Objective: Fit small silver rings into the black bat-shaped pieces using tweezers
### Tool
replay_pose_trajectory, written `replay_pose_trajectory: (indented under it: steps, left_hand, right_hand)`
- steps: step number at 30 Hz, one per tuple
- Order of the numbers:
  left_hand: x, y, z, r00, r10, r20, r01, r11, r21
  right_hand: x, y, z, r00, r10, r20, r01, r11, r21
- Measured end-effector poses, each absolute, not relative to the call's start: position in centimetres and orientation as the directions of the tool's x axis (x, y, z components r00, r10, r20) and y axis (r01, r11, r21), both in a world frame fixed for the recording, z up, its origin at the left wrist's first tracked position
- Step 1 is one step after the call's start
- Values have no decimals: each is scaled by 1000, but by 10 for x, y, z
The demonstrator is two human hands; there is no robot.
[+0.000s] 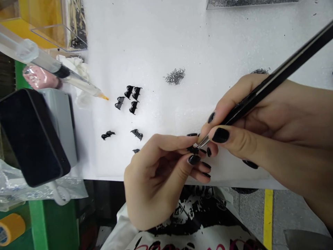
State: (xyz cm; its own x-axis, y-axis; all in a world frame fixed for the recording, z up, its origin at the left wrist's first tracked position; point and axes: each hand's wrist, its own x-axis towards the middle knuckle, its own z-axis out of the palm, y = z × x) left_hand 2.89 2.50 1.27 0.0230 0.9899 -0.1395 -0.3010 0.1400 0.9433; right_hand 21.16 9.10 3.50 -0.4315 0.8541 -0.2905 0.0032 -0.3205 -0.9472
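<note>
Between thumb and index finger, my left hand (161,173) pinches a small black piece (193,150) near the table's front edge. My right hand (249,125) grips a black pen-like tool (273,76), its thin metal tip touching or very close to that piece. Several small black pieces (136,93) lie on the white table (156,34) to the left. A little pile of tiny shiny bits (175,76) rests farther back, and another pile (260,71) is partly hidden behind my right hand.
On the left are a syringe (62,71) with an orange tip, a dark phone (31,135), a pink wrapped lump (41,76) and a clear box (49,21). A clear tray (252,3) stands at the back. Yellow tape (13,229) sits lower left.
</note>
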Motion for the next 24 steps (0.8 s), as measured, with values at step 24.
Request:
replay_pose_trajectory:
  steps: [24]
  left_hand:
    - [30, 23, 16, -10, 989, -150, -244, 143, 959]
  right_hand:
    - [212, 93, 39, -412, 881, -233, 9, -251, -968]
